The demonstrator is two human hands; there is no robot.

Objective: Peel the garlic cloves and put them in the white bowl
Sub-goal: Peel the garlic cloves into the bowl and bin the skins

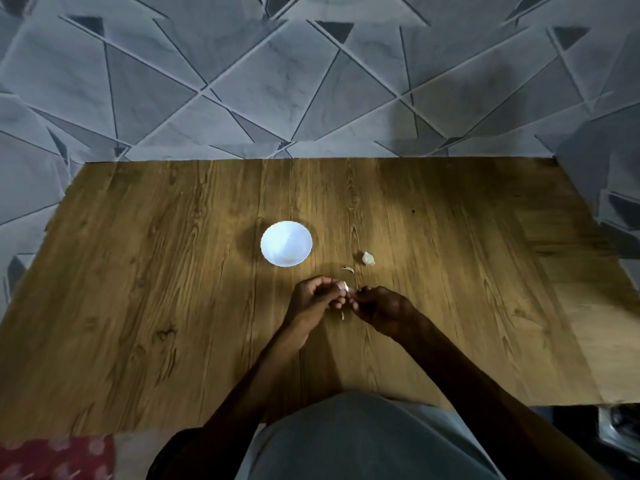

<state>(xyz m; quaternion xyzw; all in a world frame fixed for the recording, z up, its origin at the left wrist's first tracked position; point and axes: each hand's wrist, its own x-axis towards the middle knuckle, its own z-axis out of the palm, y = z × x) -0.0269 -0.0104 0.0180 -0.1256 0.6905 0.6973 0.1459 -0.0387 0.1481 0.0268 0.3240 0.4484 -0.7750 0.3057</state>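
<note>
Grey geometric tiling fills the view beyond the far edge and both side edges of the wooden table. The table's far edge runs straight across at 12 o'clock. Its left and right edges splay outward toward the viewer, and the near edge is partly covered by the person's grey garment at 6 o'clock. A red patterned cloth lies off the near left corner at 7 o'clock. Wide bands of wood grain extend from the central work area to the 9 o'clock and 3 o'clock edges, and a further band extends to the far edge. Both forearms reach in from 6 o'clock and converge just near of table centre. The white bowl stands upright slightly left of centre, at 11 o'clock from the hands and apart from them. Its interior reads plain white, and its contents cannot be determined. The left hand has its fingers curled, pinching the held clove at the fingertips. The right hand is also curled, its fingertips closed on the same clove from the 3 o'clock side. The two hands meet above the table surface. A loose clove lies on the wood at 1 o'clock from the hands, near the bowl but not touching it. One peel scrap lies at 12 o'clock, between the hands and the loose clove. A second peel scrap shows at 6 o'clock, just below the joined fingertips.
</note>
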